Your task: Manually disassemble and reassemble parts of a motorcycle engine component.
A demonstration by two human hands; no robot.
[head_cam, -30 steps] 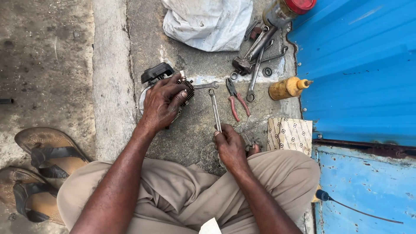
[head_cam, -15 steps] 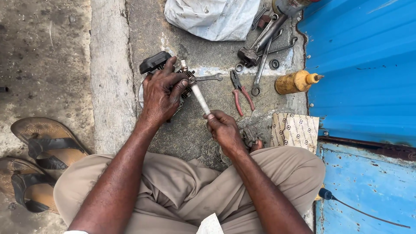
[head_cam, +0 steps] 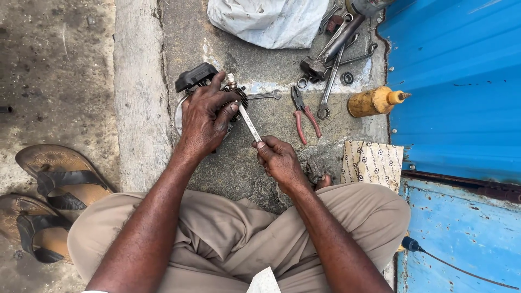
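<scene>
On the concrete floor (head_cam: 255, 173), beside a blue metal panel (head_cam: 456, 81) and below a white plastic bag (head_cam: 271, 19), a person sits cross-legged with a pair of brown sandals (head_cam: 51, 179) off to the left side. The left hand (head_cam: 206, 116) is clamped over a small black engine part (head_cam: 198, 78) resting on the floor, while the right hand (head_cam: 279, 160) grips the lower end of a slim steel spanner (head_cam: 249, 122) whose upper end reaches the part. Near them lie red-handled pliers (head_cam: 303, 114), a yellow oil bottle (head_cam: 374, 101), several loose wrenches (head_cam: 331, 76) and a patterned packet (head_cam: 372, 163).
</scene>
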